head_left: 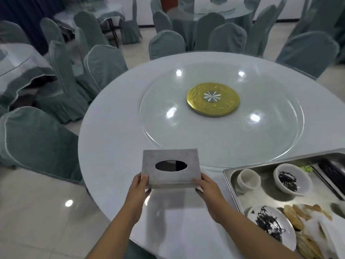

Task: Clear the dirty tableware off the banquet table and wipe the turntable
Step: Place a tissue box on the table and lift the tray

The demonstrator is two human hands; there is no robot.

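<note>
Both hands, left hand (140, 186) and right hand (207, 187), grip a grey tissue box (170, 168) by its near corners above the table (112, 139). Dirty dishes sit in the metal tray (228, 176); the glass turntable (220, 131) looks bare, wiping apparently remaining.

Single head view only; I look forward and steeply down from above the round table's (112, 139) near edge. Wide-angle, close to it; chairs (37, 143) curve at frame margins.
</note>
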